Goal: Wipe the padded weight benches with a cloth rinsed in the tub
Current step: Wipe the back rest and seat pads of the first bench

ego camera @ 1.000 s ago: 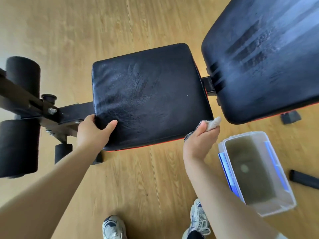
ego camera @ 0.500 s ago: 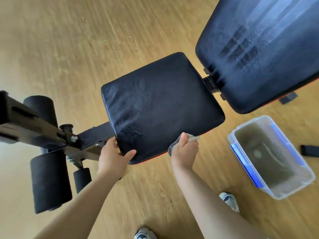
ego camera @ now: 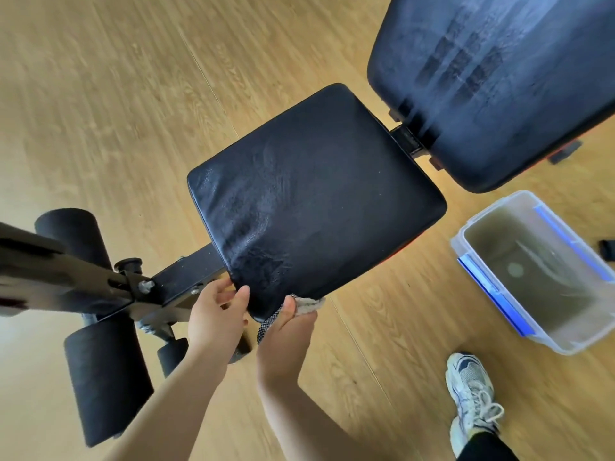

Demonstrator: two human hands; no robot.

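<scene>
A black padded seat pad (ego camera: 316, 201) of a weight bench fills the middle of the view, with wet streaks on it. The larger black back pad (ego camera: 499, 81) rises at the top right, also streaked. My left hand (ego camera: 216, 314) grips the seat pad's near left corner, thumb on top. Right beside it, my right hand (ego camera: 286, 331) presses a pale cloth (ego camera: 307, 304) with a mesh edge against the pad's near edge. A clear plastic tub (ego camera: 499, 294) with blue clips holds murky water on the floor to the right.
Black foam leg rollers (ego camera: 103, 377) and the metal frame (ego camera: 109, 281) stick out at the left. My white sneaker (ego camera: 472, 390) stands on the wooden floor below the tub. A small black part (ego camera: 608, 249) lies at the right edge.
My right hand has slid the cloth leftward along the seat pad's near edge, from the right corner to beside my left hand. The view has swung, shifting the bench and tub.
</scene>
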